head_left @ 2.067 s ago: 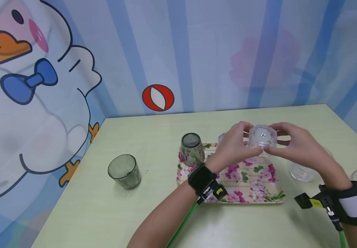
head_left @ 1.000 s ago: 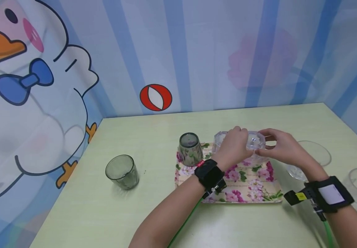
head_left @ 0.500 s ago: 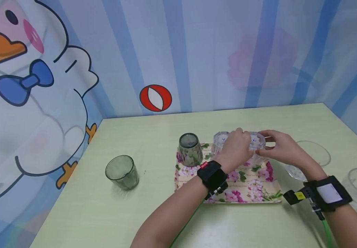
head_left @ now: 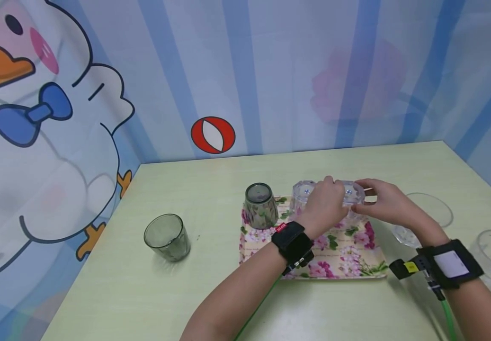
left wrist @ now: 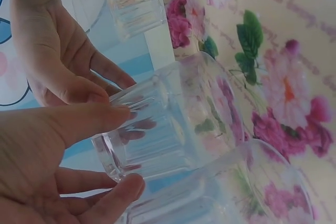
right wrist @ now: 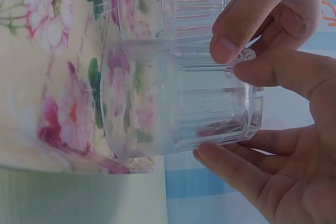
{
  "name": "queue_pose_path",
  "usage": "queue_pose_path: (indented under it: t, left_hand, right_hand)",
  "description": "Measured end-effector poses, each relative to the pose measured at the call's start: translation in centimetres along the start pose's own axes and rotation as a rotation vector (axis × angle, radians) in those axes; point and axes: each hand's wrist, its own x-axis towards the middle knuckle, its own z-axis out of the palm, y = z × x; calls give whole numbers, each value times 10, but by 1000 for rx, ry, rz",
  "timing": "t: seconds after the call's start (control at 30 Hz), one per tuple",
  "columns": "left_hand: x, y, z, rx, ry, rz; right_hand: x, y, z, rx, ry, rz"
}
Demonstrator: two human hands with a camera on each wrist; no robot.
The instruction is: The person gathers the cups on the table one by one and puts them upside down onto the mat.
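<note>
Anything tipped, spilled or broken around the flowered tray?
Nothing looks tipped, spilled or broken: the inverted green glass and two clear glasses stand on the tray. Slightly odd: tiny dark specks mark the pale table beside the upright green glass, cause unclear.

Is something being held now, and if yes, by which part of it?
An upside-down clear glass: the left hand and right hand both hold its sides, near the upturned base.

Toward three o'clock in the head view, a clear tumbler point(head_left: 354, 195) is gleaming, glassy and ribbed; at eight, a smoky tumbler point(head_left: 169, 239) is looking smooth and glassy. The tray point(head_left: 339, 258) at four is resembling smooth plastic, the wristband point(head_left: 290, 242) at five matt cloth.
</note>
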Motion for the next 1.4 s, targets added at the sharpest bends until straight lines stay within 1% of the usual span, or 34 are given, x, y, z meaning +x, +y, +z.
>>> queue_pose_path:
  t: [0.2,0.27,0.4,0.47,0.53,0.67,0.77,0.87,0.97,1.07,1.2,1.3,1.4]
  left_hand:
    - [-2,5,-3,-71,-26,-36]
    - [-4,9,-5,-67,-22,-52]
    - [-7,17,-9,8,23,-70]
    - [-9,21,-12,2,56,-69]
    - [-11,23,-13,-55,97,-60]
    - [-15,26,-13,-219,180,8]
    - [-16,30,-13,-316,204,61]
    - [-15,34,-12,-378,184,83]
    - [-13,41,-9,-433,128,87]
    - [-10,48,-4,-507,55,65]
    - [-6,58,4,-575,-22,25]
    - [-1,65,11,-589,-39,12]
    - [5,71,17,-585,-21,4]
  right_hand:
    - [-5,-5,-3,-86,0,-15]
    - [-10,-7,-6,-110,12,-25]
    - [-25,-8,-13,-149,59,-38]
    - [-34,-6,-16,-168,90,-42]
    - [-42,-4,-18,-194,127,-39]
    - [-55,2,-23,-249,193,-32]
    - [-60,6,-28,-266,217,-10]
    - [-61,10,-34,-278,207,32]
    - [-61,14,-41,-286,170,74]
    - [-62,18,-46,-297,114,110]
    - [-64,22,-51,-327,21,156]
    - [-66,25,-53,-351,-22,184]
    - [-69,29,-55,-367,-38,213]
